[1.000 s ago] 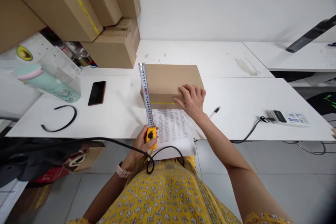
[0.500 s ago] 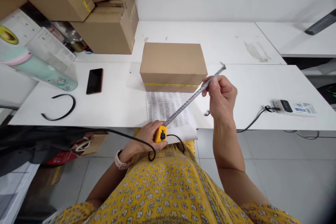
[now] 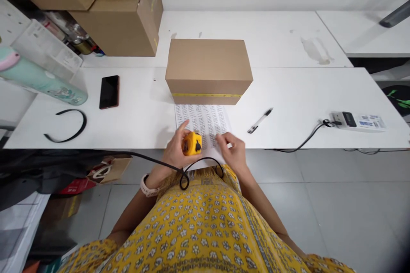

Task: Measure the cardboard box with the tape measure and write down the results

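In front of the brown cardboard box, the left hand clasps a yellow plastic tape measure. Also before the box, the right hand has its fingers curled together.

Between the person's left hand, wrapped around a yellow tape measure, and the right hand, a narrow gap runs over the printed sheet. Straight ahead, a cardboard box blocks the way; a hand could pass on either of its 2 sides. Rightward, broad white desk is interrupted by a low-lying pen and a USB charging block. Leftward, a phone, headband and bottle narrow the route, with stacked cartons behind.
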Available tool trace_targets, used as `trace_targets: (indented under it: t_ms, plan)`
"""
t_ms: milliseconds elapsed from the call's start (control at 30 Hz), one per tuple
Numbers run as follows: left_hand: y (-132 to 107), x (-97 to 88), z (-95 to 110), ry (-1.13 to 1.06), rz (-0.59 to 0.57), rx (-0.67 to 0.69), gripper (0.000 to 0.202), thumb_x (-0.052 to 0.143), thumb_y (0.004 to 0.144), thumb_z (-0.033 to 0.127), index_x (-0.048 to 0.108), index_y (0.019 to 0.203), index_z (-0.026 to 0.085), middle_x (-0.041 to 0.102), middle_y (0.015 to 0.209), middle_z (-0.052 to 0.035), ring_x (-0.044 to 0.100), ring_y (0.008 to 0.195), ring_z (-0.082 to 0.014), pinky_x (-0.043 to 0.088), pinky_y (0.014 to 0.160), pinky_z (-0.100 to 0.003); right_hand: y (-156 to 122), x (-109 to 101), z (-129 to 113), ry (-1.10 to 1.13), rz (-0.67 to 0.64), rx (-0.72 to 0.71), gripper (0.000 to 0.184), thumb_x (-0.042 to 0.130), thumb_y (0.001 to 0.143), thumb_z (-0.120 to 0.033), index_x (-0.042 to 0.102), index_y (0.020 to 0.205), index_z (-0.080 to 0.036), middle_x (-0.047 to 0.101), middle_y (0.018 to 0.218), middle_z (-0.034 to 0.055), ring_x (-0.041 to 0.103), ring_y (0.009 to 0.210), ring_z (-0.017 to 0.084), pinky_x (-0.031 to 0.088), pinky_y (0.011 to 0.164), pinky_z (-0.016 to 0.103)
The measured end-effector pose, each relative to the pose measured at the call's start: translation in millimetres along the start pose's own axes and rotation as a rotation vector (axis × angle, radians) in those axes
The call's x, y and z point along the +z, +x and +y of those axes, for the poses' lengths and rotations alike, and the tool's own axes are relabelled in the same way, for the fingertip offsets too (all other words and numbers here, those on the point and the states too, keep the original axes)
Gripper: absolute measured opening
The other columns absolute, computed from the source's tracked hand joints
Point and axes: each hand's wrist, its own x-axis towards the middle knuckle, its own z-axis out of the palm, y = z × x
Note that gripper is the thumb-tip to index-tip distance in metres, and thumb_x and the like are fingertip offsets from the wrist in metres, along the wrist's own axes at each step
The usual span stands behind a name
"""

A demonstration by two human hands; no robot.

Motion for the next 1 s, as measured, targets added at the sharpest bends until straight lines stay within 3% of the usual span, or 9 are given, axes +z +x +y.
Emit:
trace_targets:
  t_ms: [67,133,300,367,467,533,700,833,1000]
  plan:
    - [7.2,-17.8,-6.6,0.143,0.104,-0.005,0.105,0.087,0.070,0.041,0.031,0.157,0.029,0.061,0.127,-0.0088,0.065,0.111,-0.0277,0.054,0.095,-0.042,18.2,-19.1,16.3,-0.176,0.208,0.127,0.045,0.049,0.097,-0.057,0.051,0.066,-0.024,0.054,0.060,-0.0002,0.049,0.057,0.017,0.039,0.059,0.032]
    - [16.4,-35.9,-18.2,0.328,0.187,0.009,0.091,0.084,0.075,0.038,0.039,0.154,0.028,0.060,0.129,-0.0100,0.064,0.112,-0.0293,0.053,0.099,-0.046,40.0,-39.2,35.0,-0.395,0.339,0.273,0.037,0.051,0.096,-0.056,0.054,0.078,-0.024,0.059,0.069,0.0012,0.053,0.064,0.019,0.041,0.067,0.034]
    - [42.2,-58.9,-55.0,0.649,0.188,0.005,0.059,0.072,0.087,0.031,0.055,0.143,0.022,0.061,0.132,-0.0154,0.060,0.122,-0.0360,0.047,0.107,-0.056,76.8,-59.4,66.0,-0.672,0.222,0.411,0.044,0.059,0.090,-0.056,0.054,0.117,-0.021,0.069,0.099,0.0121,0.063,0.087,0.030,0.044,0.079,0.042]
    - [48.0,-56.9,-63.6,0.691,0.197,0.014,0.053,0.069,0.090,0.031,0.058,0.141,0.022,0.059,0.139,-0.0167,0.054,0.131,-0.0386,0.042,0.113,-0.060,80.6,-58.5,70.9,-0.697,0.193,0.407,0.042,0.060,0.089,-0.048,0.054,0.121,-0.021,0.069,0.109,0.0153,0.063,0.092,0.032,0.045,0.081,0.044]
    - [46.7,-42.5,-64.2,0.730,0.261,0.102,0.047,0.060,0.098,0.039,0.057,0.143,0.027,0.045,0.160,-0.0135,0.032,0.152,-0.0399,0.020,0.124,-0.066,79.2,-60.4,79.0,-0.692,0.209,0.390,0.036,0.056,0.089,-0.039,0.057,0.119,-0.020,0.067,0.115,0.0171,0.062,0.093,0.032,0.045,0.082,0.045]
    - [40.4,-26.6,-59.8,0.732,0.189,0.189,0.054,0.054,0.101,0.049,0.051,0.150,0.027,0.035,0.167,-0.0127,0.022,0.158,-0.0378,0.010,0.127,-0.065,76.0,-65.6,86.9,-0.681,0.241,0.365,0.035,0.055,0.088,-0.039,0.059,0.117,-0.020,0.064,0.117,0.0174,0.062,0.091,0.030,0.046,0.082,0.045]
    - [29.1,9.5,-54.9,0.733,-0.207,0.283,0.085,0.042,0.100,0.068,0.027,0.162,0.011,0.026,0.170,-0.0220,0.018,0.160,-0.0359,0.008,0.128,-0.060,66.4,-85.1,105.6,-0.694,0.315,0.339,0.038,0.054,0.087,-0.036,0.061,0.122,-0.021,0.060,0.115,0.0156,0.060,0.089,0.027,0.047,0.083,0.045]
    - [44.6,15.1,-57.9,0.742,-0.279,0.297,0.089,0.041,0.099,0.072,0.022,0.164,0.014,0.020,0.172,-0.0206,0.013,0.161,-0.0342,0.003,0.128,-0.059,62.7,-102.5,110.6,-0.676,0.298,0.345,0.043,0.047,0.090,-0.026,0.061,0.130,-0.018,0.062,0.107,0.0165,0.059,0.090,0.027,0.047,0.083,0.045]
    - [89.4,21.0,-53.4,0.694,-0.345,0.326,0.089,0.043,0.099,0.071,0.019,0.165,0.017,0.017,0.173,-0.0182,0.009,0.162,-0.0328,-0.001,0.128,-0.061,82.9,-109.5,117.1,-0.101,0.339,0.361,0.045,0.046,0.091,-0.036,0.064,0.129,-0.021,0.062,0.092,0.0067,0.051,0.068,0.016,0.045,0.065,0.034]
